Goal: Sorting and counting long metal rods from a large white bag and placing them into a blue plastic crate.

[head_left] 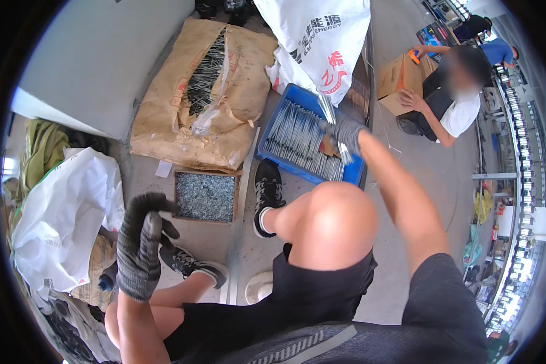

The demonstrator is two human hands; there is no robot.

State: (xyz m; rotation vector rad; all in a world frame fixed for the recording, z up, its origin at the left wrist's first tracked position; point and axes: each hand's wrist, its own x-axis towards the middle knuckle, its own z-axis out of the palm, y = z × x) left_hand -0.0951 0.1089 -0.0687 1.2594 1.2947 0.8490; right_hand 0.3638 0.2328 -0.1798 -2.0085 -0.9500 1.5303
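Observation:
My right hand [346, 134], in a grey knitted glove, is closed around a small bundle of thin metal rods [327, 108]. It holds them slantwise over the right part of a blue plastic crate [291, 171]. Many similar long rods [294, 130] lie side by side in that crate, with a few dark spots among them. My left hand [138, 246], in a dark grey glove, is raised above my left leg. Its fingers are bent and apart, and I see nothing in them. Nearest to it stands a shallow wooden tray [235, 200] full of small shiny metal pieces [204, 196].
A torn brown paper sack [158, 124] full of metal rods [207, 76] lies ahead. White woven sacks stand behind the crate [321, 39] and at left [67, 212]. At right, a person [461, 91] crouches holding a cardboard box [400, 79]; racks [512, 182] line the far right.

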